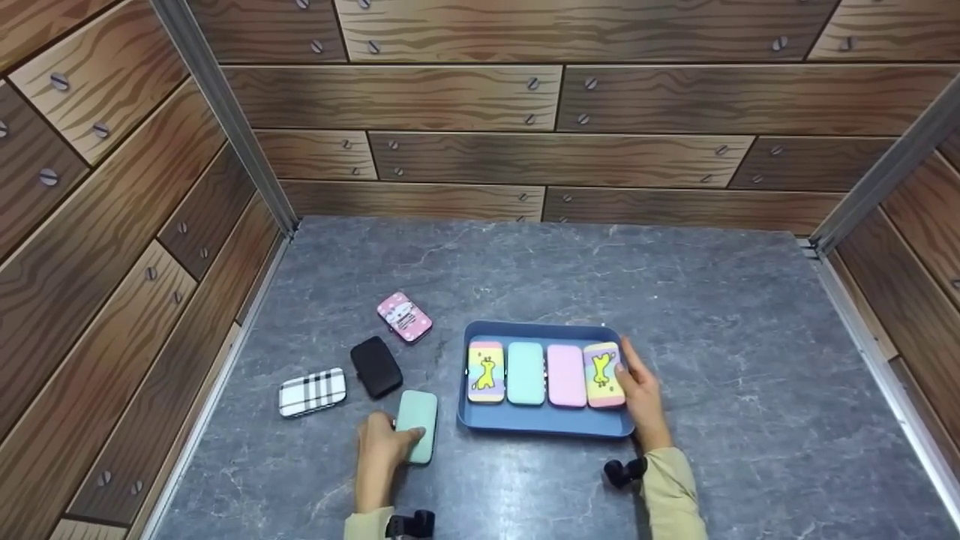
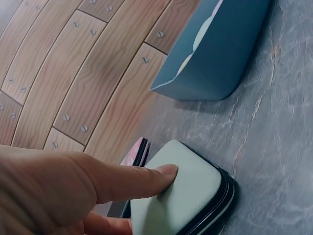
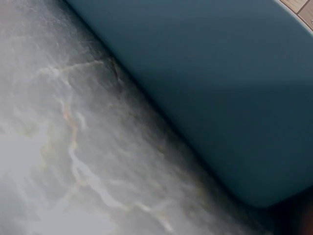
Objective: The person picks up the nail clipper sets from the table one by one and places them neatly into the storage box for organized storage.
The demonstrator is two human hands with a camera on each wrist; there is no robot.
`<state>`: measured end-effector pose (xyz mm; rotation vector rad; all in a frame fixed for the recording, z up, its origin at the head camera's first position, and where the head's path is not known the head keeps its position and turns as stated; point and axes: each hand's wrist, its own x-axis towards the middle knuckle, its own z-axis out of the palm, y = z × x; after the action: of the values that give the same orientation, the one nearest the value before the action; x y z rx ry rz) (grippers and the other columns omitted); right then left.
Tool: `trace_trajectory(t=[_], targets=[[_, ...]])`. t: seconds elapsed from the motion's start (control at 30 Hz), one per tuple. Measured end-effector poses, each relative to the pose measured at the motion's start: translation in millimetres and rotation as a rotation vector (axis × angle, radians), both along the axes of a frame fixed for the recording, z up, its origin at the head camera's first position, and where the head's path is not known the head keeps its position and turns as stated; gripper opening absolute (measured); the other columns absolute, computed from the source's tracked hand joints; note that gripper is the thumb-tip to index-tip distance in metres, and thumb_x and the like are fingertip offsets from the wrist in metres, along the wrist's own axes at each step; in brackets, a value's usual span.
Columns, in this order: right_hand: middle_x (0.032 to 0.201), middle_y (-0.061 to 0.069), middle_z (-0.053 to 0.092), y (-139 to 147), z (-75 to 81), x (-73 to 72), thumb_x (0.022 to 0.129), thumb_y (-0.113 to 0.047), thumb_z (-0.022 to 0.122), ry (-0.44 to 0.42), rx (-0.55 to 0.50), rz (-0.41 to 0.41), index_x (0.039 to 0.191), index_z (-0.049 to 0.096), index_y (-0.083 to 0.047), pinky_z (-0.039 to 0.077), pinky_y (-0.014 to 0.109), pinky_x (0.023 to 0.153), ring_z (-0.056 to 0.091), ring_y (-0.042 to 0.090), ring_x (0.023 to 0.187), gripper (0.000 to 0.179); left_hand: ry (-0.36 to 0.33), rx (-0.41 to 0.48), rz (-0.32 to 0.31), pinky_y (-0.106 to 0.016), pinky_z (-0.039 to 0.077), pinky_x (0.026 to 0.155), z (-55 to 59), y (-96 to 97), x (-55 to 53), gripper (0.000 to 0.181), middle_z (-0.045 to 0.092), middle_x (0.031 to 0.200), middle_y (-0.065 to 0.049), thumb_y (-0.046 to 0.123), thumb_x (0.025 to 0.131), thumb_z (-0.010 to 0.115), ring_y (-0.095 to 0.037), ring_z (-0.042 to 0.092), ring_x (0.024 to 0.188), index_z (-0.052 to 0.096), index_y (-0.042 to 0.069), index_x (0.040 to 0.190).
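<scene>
My left hand (image 1: 377, 444) holds a mint-green zip case (image 1: 418, 412), thumb on its top face and fingers at its left side. In the left wrist view, the dark zip edge of the mint-green case (image 2: 195, 181) shows close to the grey surface. At the right end of a blue tray (image 1: 544, 426), my right hand (image 1: 643, 397) grips the wall, its thumb over the rim by a giraffe-print case (image 1: 602, 375). Also in the tray stand a pink case (image 1: 566, 375), another mint case (image 1: 526, 373) and a second giraffe-print case (image 1: 486, 373). The right wrist view shows mostly the tray's outer wall (image 3: 220, 98).
Left of the tray lie a pink cartoon-print case (image 1: 405, 317), a black case (image 1: 376, 367) and a black-and-white plaid case (image 1: 313, 392). Wood-patterned walls (image 1: 465, 157) enclose the grey marbled surface (image 1: 735, 337) at the back and sides.
</scene>
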<state>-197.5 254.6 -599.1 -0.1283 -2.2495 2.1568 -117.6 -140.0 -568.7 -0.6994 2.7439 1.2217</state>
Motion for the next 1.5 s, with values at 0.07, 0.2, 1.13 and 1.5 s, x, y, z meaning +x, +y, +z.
trace_trajectory(t=[0.07, 0.2, 1.13, 1.5], targets=[[0.162, 0.011, 0.023, 2.0, -9.3, -3.4, 0.104, -0.006, 0.045, 0.007, 0.004, -0.006, 0.154, 0.026, -0.001, 0.013, 0.034, 0.122, 0.014, 0.023, 0.15, 0.054, -0.007, 0.01, -0.014, -0.05, 0.052, 0.079, -0.2, -1.2, -1.1, 0.037, 0.066, 0.089, -0.02, 0.02, 0.075, 0.084, -0.036, 0.063, 0.087, 0.067, -0.008, 0.091], [0.162, 0.009, 0.024, 3.9, -19.1, -6.1, 0.104, -0.008, 0.046, 0.019, 0.014, -0.018, 0.155, 0.028, -0.004, 0.014, 0.034, 0.122, 0.015, 0.021, 0.15, 0.054, 0.011, 0.07, -0.033, -0.047, 0.052, 0.076, -1.0, -5.9, -1.2, 0.033, 0.065, 0.088, -0.017, 0.018, 0.08, 0.079, -0.032, 0.062, 0.085, 0.067, -0.009, 0.094], [0.161, 0.012, 0.026, 3.6, -19.7, -5.9, 0.103, -0.006, 0.048, 0.038, 0.001, -0.043, 0.154, 0.03, -0.002, 0.015, 0.033, 0.121, 0.016, 0.023, 0.15, 0.055, 0.234, 0.48, 0.002, -0.025, 0.049, 0.056, 18.8, 28.3, -23.4, 0.021, 0.062, 0.073, -0.009, 0.005, 0.083, 0.075, -0.016, 0.056, 0.067, 0.066, -0.012, 0.091], [0.161, 0.01, 0.026, 3.2, -23.4, -6.4, 0.103, -0.007, 0.049, 0.029, 0.009, -0.046, 0.154, 0.03, -0.003, 0.015, 0.033, 0.121, 0.017, 0.022, 0.15, 0.054, 0.288, 0.459, 0.0, -0.024, 0.047, 0.056, 21.8, 62.4, -41.8, 0.018, 0.061, 0.072, -0.007, 0.006, 0.081, 0.078, -0.015, 0.055, 0.068, 0.067, -0.008, 0.086]])
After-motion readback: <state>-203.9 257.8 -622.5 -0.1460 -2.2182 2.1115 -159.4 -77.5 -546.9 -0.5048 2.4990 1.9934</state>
